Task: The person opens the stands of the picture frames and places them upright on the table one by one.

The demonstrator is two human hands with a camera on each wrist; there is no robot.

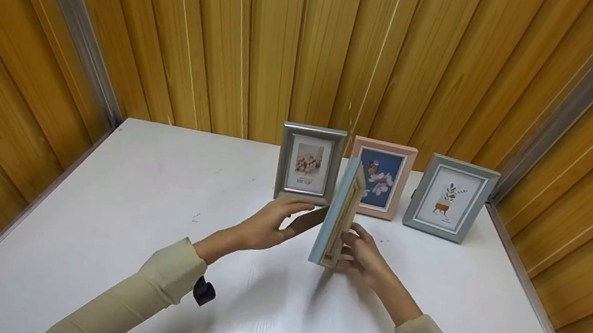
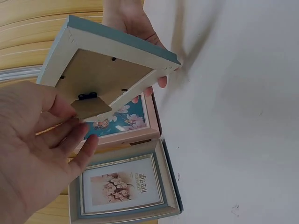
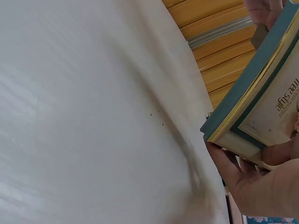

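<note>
A photo frame with a light blue edge is held upright, edge-on to the head view, above the white table. My right hand grips its lower part; in the right wrist view the thumb lies on the printed front and the fingers go under the bottom edge. At the back, my left hand pinches the brown stand flap between thumb and fingers. The flap is swung out from the brown backing board, near a black hinge. The frame's front is hidden in the left wrist view.
Three photo frames stand behind the hands: a grey-brown one, a pink one with a flower picture, and a grey-green one at the right. The white table meets wood-panelled walls at the back and sides.
</note>
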